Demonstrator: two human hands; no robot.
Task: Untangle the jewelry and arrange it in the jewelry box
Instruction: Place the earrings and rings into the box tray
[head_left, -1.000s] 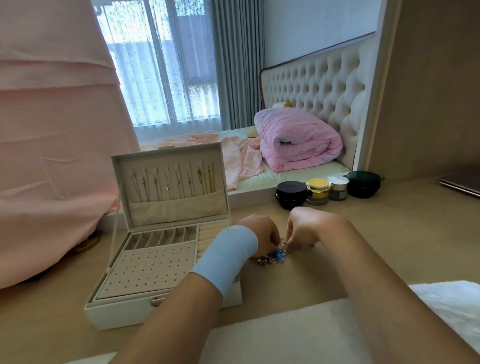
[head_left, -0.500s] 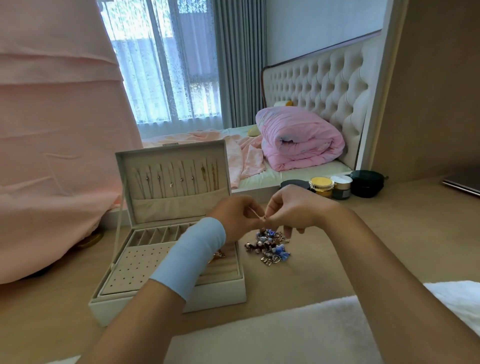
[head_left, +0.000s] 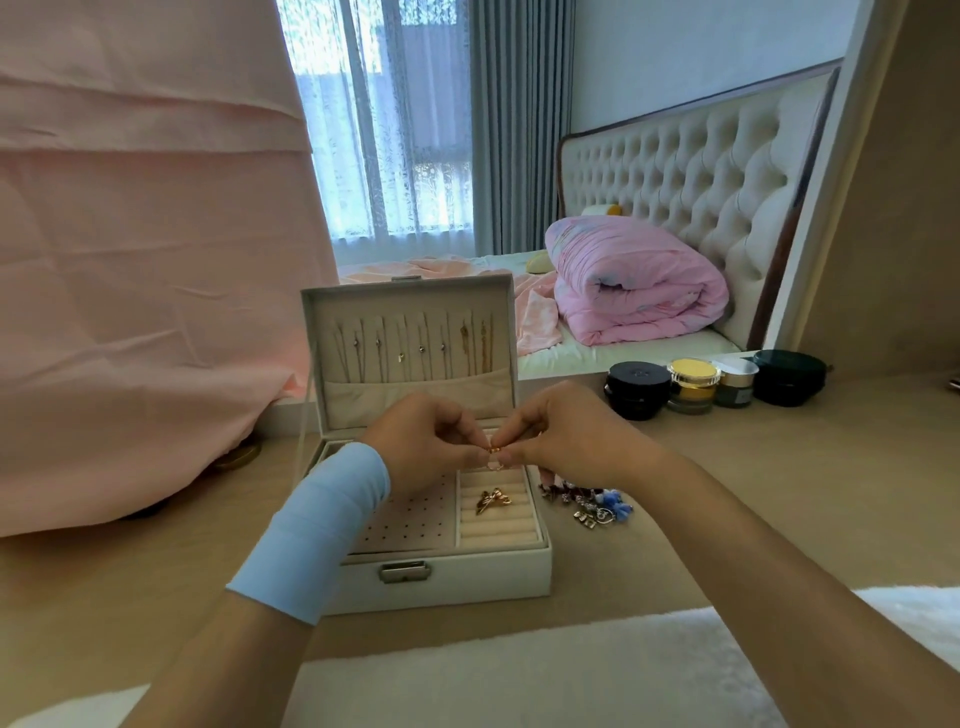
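Jewelry is in three places here. A small gold piece (head_left: 495, 451) sits between your hands, above the ring rolls (head_left: 493, 527) of the open jewelry box (head_left: 441, 574). Your left hand (head_left: 426, 441) has its fingers curled, thumb and forefinger pinching the piece from nine o'clock. Your right hand (head_left: 569, 441) pinches it likewise from three o'clock, its other fingers curled in. What kind of piece it is cannot be told at this size.

At six o'clock from your fingertips a gold bow-shaped piece (head_left: 492, 500) lies on the ring rolls. At four o'clock from your hands, on the table (head_left: 779, 493) just beside the box's right wall, lies the tangled heap (head_left: 589, 503) of charms, dark beads and blue bits. At twelve o'clock the box's lid (head_left: 410, 312) stands upright with thin chains (head_left: 415, 343) hanging in a row.

A pale blue wristband (head_left: 317, 525) wraps your left forearm. Four cosmetic jars (head_left: 693, 387) stand at two o'clock, well apart from the heap.
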